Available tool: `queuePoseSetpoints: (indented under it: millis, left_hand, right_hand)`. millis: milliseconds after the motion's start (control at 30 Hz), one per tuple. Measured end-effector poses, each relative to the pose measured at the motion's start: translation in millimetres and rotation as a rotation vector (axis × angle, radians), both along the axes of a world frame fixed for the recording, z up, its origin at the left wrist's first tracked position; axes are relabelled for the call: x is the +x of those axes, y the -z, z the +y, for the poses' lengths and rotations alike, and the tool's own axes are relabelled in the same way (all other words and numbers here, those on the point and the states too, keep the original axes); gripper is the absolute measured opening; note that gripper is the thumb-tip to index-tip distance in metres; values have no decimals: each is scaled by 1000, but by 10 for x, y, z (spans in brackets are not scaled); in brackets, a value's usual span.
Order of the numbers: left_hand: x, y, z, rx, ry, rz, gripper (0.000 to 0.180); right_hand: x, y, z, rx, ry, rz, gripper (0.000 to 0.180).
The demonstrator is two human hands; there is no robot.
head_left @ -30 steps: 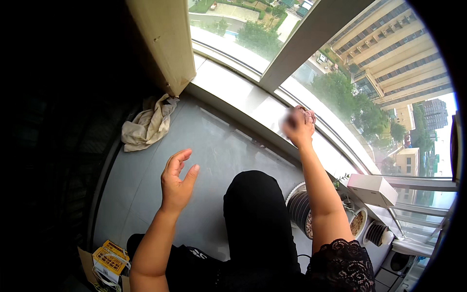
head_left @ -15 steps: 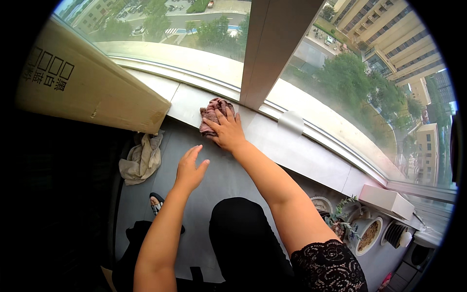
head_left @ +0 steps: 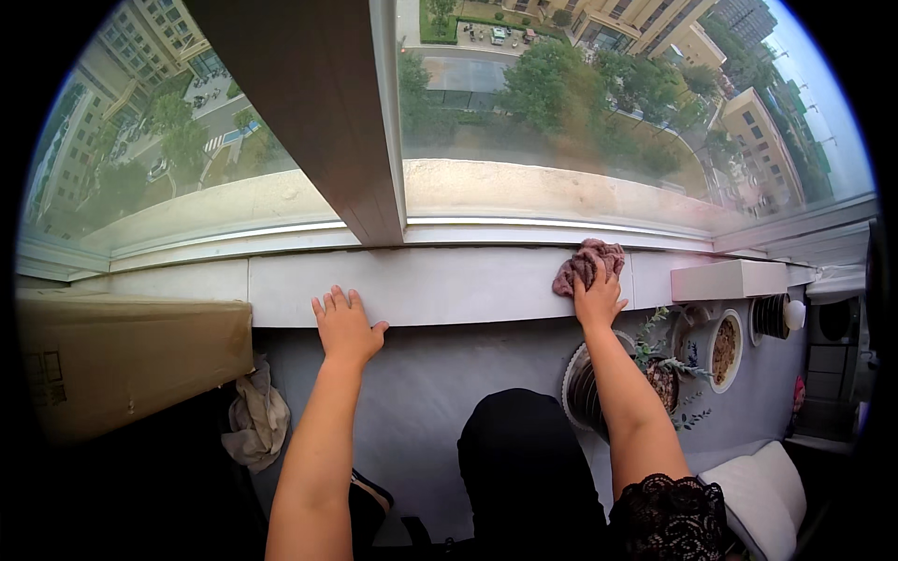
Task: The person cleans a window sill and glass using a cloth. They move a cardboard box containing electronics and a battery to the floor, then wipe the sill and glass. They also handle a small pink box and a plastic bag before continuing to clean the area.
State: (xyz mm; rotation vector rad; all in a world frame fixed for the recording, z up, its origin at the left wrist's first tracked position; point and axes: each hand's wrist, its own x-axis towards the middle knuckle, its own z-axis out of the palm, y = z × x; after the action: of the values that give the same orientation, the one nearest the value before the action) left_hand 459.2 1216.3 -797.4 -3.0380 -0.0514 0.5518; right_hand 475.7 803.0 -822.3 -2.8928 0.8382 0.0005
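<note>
Head view shows the right hand (head_left: pixel 599 304) at about three o'clock from the middle, laid over a bunched pinkish-brown cloth (head_left: pixel 569 278) on the white window ledge (head_left: pixel 468 280). Its fingers are a little bent and slightly apart; whether they pinch the cloth or only press on it, I cannot tell. The left hand (head_left: pixel 347 329), toward eight o'clock, holds nothing; its fingers are spread, palm down, over the near edge of the ledge.

As for progress, the work looks to be mid-course, since the cloth is out on the ledge under the right hand and not put aside. What is done cannot be read off the surface: the ledge is pale on both sides of the cloth, with no border between covered and uncovered parts. At three o'clock from the cloth, a short stretch runs on to the white box (head_left: pixel 730 280), which occupies its own part of the ledge. At nine o'clock, the longer stretch passes the left hand toward the cardboard box (head_left: pixel 140 360). Either may be what is left. The window glass (head_left: pixel 524 140) above looks hazy, and nothing touches it.
</note>
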Motion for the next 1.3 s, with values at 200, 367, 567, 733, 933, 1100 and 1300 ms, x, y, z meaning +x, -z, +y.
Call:
queuePoseSetpoints:
  millis: [200, 367, 567, 733, 933, 1100, 1300]
  left_hand:
    - [445, -213, -194, 101, 85, 307, 55]
    - [513, -217, -336, 159, 163, 407, 53]
    - [440, -172, -740, 264, 452, 254, 73]
    - [394, -32, -483, 211, 535, 189, 71]
    - [396, -22, -467, 151, 588, 145, 78]
    - [376, -30, -412, 131, 585, 98, 85]
    - [394, 65, -380, 171, 662, 90, 89]
  right_hand:
    - [41, -70, 1094, 166, -790, -321, 46]
    - [253, -201, 1616, 168, -1339, -466, 35]
    - [701, 24, 1660, -53, -1170, -399, 38]
    - [584, 29, 629, -71, -943, -396, 52]
    - [373, 236, -878, 42, 399, -347, 57]
    - [414, 109, 317, 7, 132, -387, 50]
    - [-272, 124, 1674, 230, -950, -370, 57]
